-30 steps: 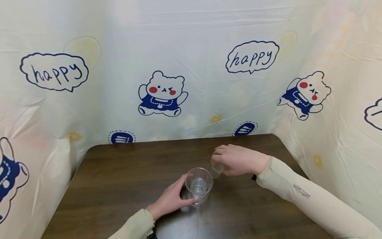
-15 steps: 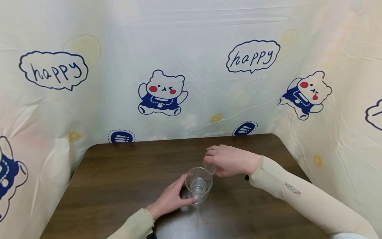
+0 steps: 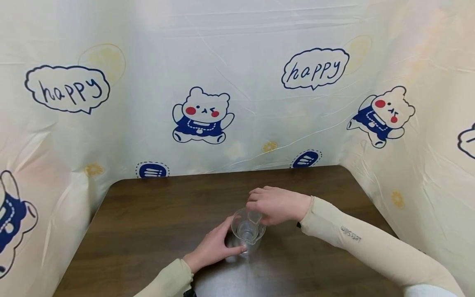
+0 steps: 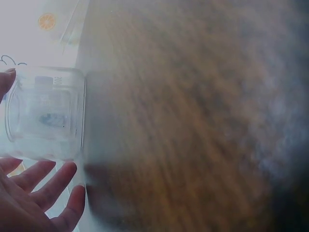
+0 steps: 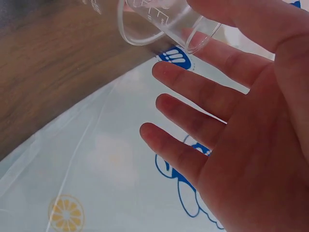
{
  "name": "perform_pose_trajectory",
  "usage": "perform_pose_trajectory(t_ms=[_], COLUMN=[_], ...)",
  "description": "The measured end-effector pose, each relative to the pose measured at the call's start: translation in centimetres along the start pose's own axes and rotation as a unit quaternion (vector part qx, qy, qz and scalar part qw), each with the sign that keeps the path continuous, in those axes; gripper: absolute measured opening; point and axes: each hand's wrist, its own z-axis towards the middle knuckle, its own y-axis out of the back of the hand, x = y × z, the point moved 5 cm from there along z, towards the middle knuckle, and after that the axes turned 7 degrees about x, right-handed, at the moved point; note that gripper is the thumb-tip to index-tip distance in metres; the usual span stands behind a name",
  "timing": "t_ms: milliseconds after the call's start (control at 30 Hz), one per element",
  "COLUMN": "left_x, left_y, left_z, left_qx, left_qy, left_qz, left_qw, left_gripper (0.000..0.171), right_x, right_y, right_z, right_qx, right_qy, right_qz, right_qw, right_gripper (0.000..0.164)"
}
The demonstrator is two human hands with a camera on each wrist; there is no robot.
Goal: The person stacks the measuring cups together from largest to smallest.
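A clear glass beaker (image 3: 256, 244) stands upright on the table, a smaller clear vessel visible inside it. My left hand (image 3: 209, 250) holds this beaker round its left side; in the left wrist view, thumb and fingers lie on opposite sides of the beaker (image 4: 48, 116). Over its mouth, my right hand (image 3: 280, 205) pinches a small clear beaker (image 3: 255, 216). The right wrist view has the small beaker (image 5: 166, 21), with white markings, between thumb and index finger, the other fingers spread. How deep it sits inside the large beaker I cannot tell.
The dark wooden table (image 3: 167, 206) has rounded far corners. A pale printed curtain (image 3: 256, 103) with bears and lettering hangs behind it and along both sides. Light reflects off the tabletop near the left hand.
My right hand has moved left and slightly toward me, bringing the small beaker from beside the large one to over its mouth. The left hand and large beaker have stayed put.
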Motion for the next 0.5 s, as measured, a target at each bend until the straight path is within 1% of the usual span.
perform_pose_trajectory(t_ms=[233,500], left_x=[0.1,0.0], left_y=[0.0,0.0], left_z=[0.1,0.0], left_qx=[0.001,0.0], left_qy=[-0.002,-0.005], left_qz=[0.002,0.002], left_qw=[1.0,1.0], left_gripper=[0.087,0.086], right_x=[0.3,0.8], right_y=[-0.9,-1.8], right_z=[0.8,1.4], right_qx=[-0.005,-0.014], right_qy=[0.009,0.017], right_qz=[-0.013,-0.029], right_qw=[1.0,0.999], right_gripper=[0.034,0.035])
